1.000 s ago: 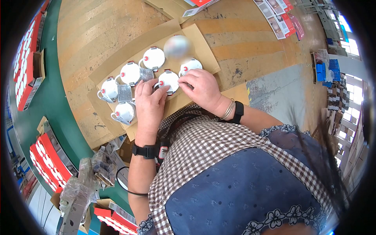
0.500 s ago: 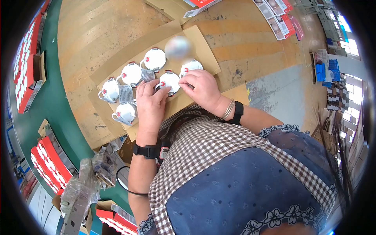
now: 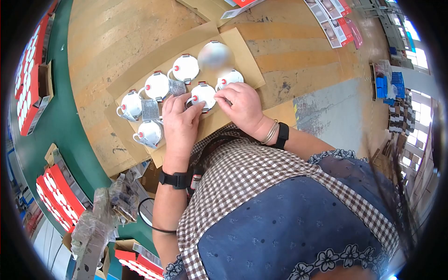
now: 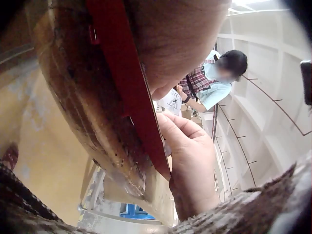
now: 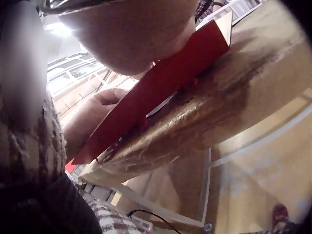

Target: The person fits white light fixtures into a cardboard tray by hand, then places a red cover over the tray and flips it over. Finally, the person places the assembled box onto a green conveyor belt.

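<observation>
A white round downlight [image 3: 204,95] with a red cable grip and metal spring clips lies among similar lamps in a shallow cardboard tray [image 3: 242,49]. On its near left side my left hand [image 3: 181,119] grips it, thumb on the white housing and fingers bent beside its cable. My right hand [image 3: 240,102] has thumb and index finger pinched together right at its right rim. Another downlight [image 3: 231,78] sits just beyond the right hand, partly covered by it. Both wrist views show the hands behind a red card wall [image 4: 129,83], which hides the lamp.
More downlights [image 3: 156,86] with paper labels fill the left of the tray. Printed red and white cartons [image 3: 329,23] lie at the far right. Red boxes of white lamps [image 3: 60,191] stand on a green surface [image 3: 70,140] at left. Another person [image 4: 207,80] works opposite.
The tray and lamps shift very slightly in the head view. Both hands stay at the same downlight, with the right fingertips moving only slightly at its rim.
</observation>
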Motion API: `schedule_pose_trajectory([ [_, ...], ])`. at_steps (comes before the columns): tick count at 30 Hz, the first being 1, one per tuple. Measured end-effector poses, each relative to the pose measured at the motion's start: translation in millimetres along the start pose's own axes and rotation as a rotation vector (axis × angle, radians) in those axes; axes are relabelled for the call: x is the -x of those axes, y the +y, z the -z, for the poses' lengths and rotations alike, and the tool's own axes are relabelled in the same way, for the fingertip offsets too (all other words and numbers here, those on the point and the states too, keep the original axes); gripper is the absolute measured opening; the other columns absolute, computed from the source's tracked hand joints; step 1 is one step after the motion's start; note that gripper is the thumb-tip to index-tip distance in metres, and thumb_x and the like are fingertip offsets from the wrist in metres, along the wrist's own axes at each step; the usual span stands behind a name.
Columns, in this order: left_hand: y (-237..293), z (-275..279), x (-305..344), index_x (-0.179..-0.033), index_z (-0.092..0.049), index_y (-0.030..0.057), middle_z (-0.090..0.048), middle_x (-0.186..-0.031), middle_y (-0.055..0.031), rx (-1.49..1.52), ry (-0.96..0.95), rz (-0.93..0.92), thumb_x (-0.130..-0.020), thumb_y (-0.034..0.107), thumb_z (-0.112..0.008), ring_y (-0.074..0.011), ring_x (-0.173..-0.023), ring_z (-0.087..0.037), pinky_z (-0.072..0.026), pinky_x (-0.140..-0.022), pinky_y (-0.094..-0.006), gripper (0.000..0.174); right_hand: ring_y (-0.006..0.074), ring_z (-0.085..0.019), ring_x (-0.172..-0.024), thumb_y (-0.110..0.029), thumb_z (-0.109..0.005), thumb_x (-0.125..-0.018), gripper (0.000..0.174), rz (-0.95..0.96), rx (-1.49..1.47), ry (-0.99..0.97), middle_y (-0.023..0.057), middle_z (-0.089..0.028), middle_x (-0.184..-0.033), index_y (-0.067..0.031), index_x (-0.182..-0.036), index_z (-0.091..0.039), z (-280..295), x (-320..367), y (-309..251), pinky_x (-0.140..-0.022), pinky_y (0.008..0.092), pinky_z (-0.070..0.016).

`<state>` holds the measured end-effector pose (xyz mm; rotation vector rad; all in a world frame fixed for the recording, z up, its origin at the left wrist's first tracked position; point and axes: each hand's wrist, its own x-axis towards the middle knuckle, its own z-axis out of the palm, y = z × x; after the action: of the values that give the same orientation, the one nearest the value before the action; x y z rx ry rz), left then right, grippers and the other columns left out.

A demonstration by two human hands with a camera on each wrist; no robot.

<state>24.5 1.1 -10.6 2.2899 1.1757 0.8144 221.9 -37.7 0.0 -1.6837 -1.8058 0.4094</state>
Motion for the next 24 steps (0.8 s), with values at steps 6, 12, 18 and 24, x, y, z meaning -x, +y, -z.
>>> schedule_pose_trajectory([
  [6, -2, 0, 1, -0.095, -0.080, 0.0138, -0.070, -0.111, -0.0076, 0.007, -0.015, 0.009, -0.075, 0.006, -0.080, -0.0303, -0.106, -0.064, -0.0463, -0.107, -0.0507, 0.022, 0.0320, -0.064, -0.081, -0.013, -0.075, -0.083, 0.007, 0.000, -0.016, 0.006, 0.0096, -0.067, -0.082, -0.0069, -0.083, -0.071, -1, -1, 1, -0.074, 0.0439, -0.0522],
  [12, -2, 0, 0, -0.097, -0.080, 0.0133, -0.070, -0.112, -0.0084, 0.002, -0.035, 0.009, -0.075, 0.005, -0.080, -0.0307, -0.106, -0.064, -0.0460, -0.109, -0.0531, 0.023, 0.0323, -0.064, -0.081, -0.013, -0.075, -0.083, 0.008, -0.011, -0.008, -0.004, 0.0095, -0.067, -0.082, -0.0066, -0.083, -0.071, 1, -2, 1, -0.076, 0.0444, -0.0515],
  [18, 3, 1, -3, -0.096, -0.078, 0.0103, -0.069, -0.112, -0.0105, 0.026, -0.021, -0.002, -0.075, 0.004, -0.078, -0.0322, -0.108, -0.064, -0.0469, -0.109, -0.0552, 0.022, 0.0317, -0.065, -0.082, -0.013, -0.075, -0.085, 0.007, -0.011, -0.052, -0.069, 0.0100, -0.068, -0.086, -0.0062, -0.087, -0.072, 8, -5, 10, -0.075, 0.0429, -0.0515],
  [24, 12, 25, 0, -0.096, -0.076, 0.0054, -0.070, -0.110, -0.0119, 0.090, 0.080, -0.009, -0.078, 0.001, -0.077, -0.0332, -0.102, -0.066, -0.0531, -0.100, -0.0475, 0.018, 0.0295, -0.065, -0.081, -0.011, -0.075, -0.087, 0.009, -0.020, -0.147, -0.014, 0.0087, -0.069, -0.091, -0.0066, -0.094, -0.074, 33, -12, -2, -0.071, 0.0408, -0.0518],
])
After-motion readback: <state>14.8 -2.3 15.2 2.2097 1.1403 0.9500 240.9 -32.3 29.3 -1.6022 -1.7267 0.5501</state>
